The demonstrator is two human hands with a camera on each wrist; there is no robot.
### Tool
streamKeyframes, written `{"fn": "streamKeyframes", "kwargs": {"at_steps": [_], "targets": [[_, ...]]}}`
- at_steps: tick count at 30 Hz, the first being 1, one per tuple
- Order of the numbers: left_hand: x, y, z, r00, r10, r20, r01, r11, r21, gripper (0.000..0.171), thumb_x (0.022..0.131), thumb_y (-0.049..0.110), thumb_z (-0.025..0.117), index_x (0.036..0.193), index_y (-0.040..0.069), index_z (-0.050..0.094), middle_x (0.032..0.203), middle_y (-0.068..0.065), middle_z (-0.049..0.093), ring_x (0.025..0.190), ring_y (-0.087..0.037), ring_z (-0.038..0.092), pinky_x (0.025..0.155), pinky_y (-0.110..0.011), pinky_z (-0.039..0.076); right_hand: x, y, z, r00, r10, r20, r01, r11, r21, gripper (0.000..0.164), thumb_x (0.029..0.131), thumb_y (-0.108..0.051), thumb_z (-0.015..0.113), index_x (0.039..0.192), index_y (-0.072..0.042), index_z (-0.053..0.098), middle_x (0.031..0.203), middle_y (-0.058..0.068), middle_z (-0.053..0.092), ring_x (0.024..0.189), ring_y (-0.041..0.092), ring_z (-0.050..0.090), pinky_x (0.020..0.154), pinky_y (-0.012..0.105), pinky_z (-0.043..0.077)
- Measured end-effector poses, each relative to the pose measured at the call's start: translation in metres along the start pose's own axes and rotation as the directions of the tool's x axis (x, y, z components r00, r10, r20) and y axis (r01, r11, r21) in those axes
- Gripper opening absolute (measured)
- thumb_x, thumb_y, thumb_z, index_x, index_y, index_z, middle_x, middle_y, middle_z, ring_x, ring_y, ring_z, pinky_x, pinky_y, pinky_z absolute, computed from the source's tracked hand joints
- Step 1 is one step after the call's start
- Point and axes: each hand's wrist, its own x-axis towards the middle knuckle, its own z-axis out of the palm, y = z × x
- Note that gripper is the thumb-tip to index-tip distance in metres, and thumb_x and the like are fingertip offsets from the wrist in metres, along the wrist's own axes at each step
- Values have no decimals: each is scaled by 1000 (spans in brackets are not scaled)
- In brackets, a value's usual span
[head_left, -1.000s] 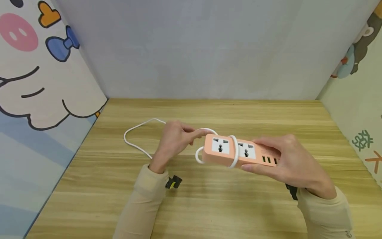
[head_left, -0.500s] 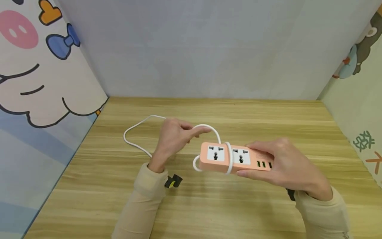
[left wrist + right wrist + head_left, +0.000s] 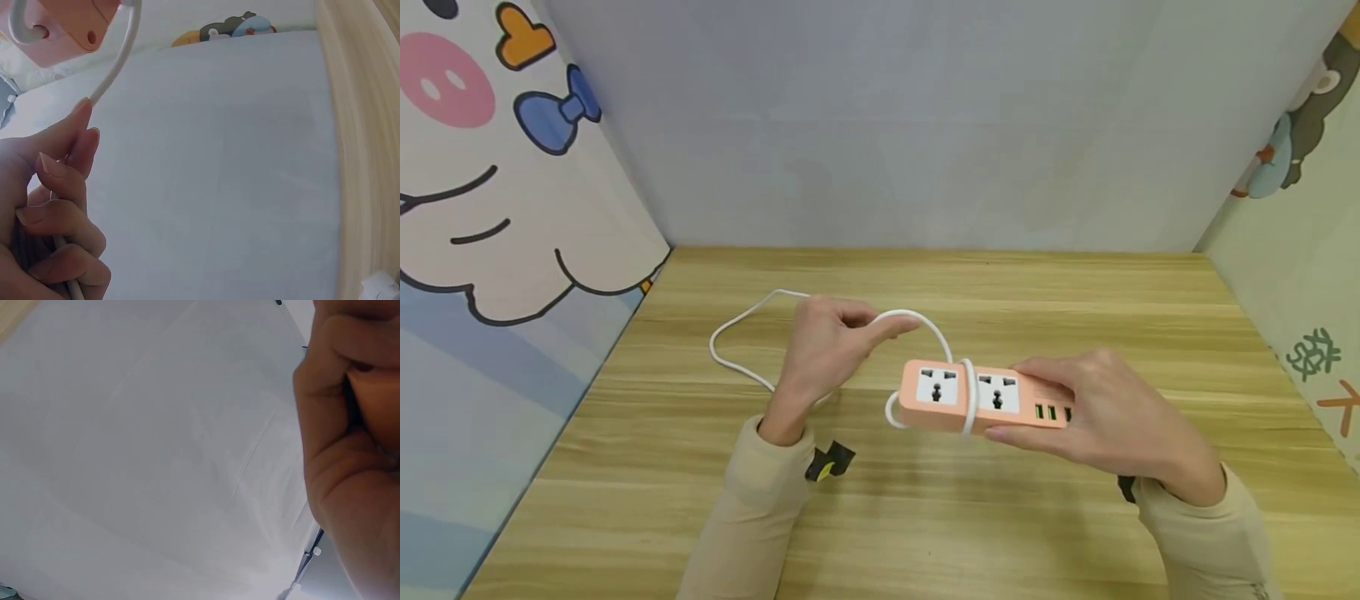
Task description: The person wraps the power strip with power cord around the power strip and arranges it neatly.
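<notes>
An orange-pink power strip (image 3: 951, 400) with white sockets and USB ports is held above the table by my right hand (image 3: 1120, 417), thumb and fingers gripping its right end. The strip's white cord (image 3: 973, 396) wraps once around its body and leaves its left end in a small loop. My left hand (image 3: 831, 346) pinches the cord between thumb and forefinger, left of the strip, with the other fingers curled over it in the left wrist view. From there the cord runs on in a wide bend over the table's left side. In the right wrist view the strip (image 3: 378, 406) shows only partly within the palm.
The wood-grain table (image 3: 925, 533) lies under both hands. A pale grey wall (image 3: 925, 125) stands behind it, with cartoon-printed panels at the left and right. A white object (image 3: 380, 287), probably the plug, sits at the lower right of the left wrist view.
The power strip and right hand have moved left and slightly down. My left hand has shifted a little left, and the cord between it and the strip now arches higher.
</notes>
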Motion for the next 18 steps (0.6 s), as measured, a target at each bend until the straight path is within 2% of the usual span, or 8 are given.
{"fn": "streamKeyframes", "kwargs": {"at_steps": [2,5,12,18], "targets": [[-1,3,-1,1000,8,-6,-8,1000,-4,55,80,51,83,46,18,56,47,10,27,52,-7,23,51,-22,18,0,0,1,1000,-1,-8,0,1000,-14,30,77,-41,88,95,-25,71,67,-19,55,53,-7,41,50,13,37],[-4,8,-2,1000,19,-15,-19,1000,-7,53,81,49,84,47,18,56,48,10,27,52,-6,23,51,-22,17,1,0,4,1000,-1,-20,1,999,-32,29,77,-41,88,93,-25,70,65,-19,54,52,-7,40,49,13,36],[-10,20,-5,999,31,-20,-32,999,-36,33,83,40,84,58,22,72,46,6,41,47,-5,27,48,-22,21,2,1,8,998,2,-56,-6,997,-75,30,77,-40,88,81,-25,63,59,-19,46,49,-7,36,47,13,33],[-15,28,-5,999,43,-20,-44,998,-35,30,85,36,83,60,22,74,47,7,44,46,-5,30,48,-21,21,3,0,11,997,29,-77,-39,991,-126,34,77,-43,87,77,-26,58,57,-18,42,48,-6,34,46,15,32]]}}
